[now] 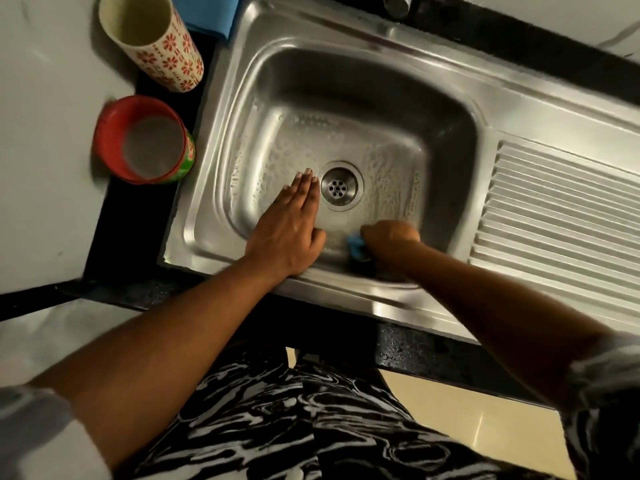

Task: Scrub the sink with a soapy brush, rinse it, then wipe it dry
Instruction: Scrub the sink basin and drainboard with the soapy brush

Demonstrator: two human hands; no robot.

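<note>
Finds the left hand (291, 226) open, fingers straight and together, pressed flat on the floor of the sink (346, 77), fingertips just beside the drain (338, 187). Finds the right hand (389, 235) curled tight round a blue brush (356, 245), low against the near wall of the basin, just right of the left thumb, with only a blue end showing past the knuckles and the bristles hidden. Notes a soapy, beaded film on the basin floor ahead of both hands. Judges scrubbing to be the step in hand, with rinsing and drying not yet done.

Handling, as judged: brush light, rigid in the body, yielding at the bristles; wet and soapy, so likely slippery. Best taken round the body with a full wrap of the fingers, thumb bracing. Sink fixed, hard steel, slick under a flat palm; some risk of the left hand sliding toward the drain.

Elsewhere: blue cloth (211, 12) well beyond the left hand on the worktop, soft and limp, probably for the wipe; floral cup (152, 39) and red cup (145, 140) left of the left hand; ribbed draining board (554, 209) right of the right hand.
</note>
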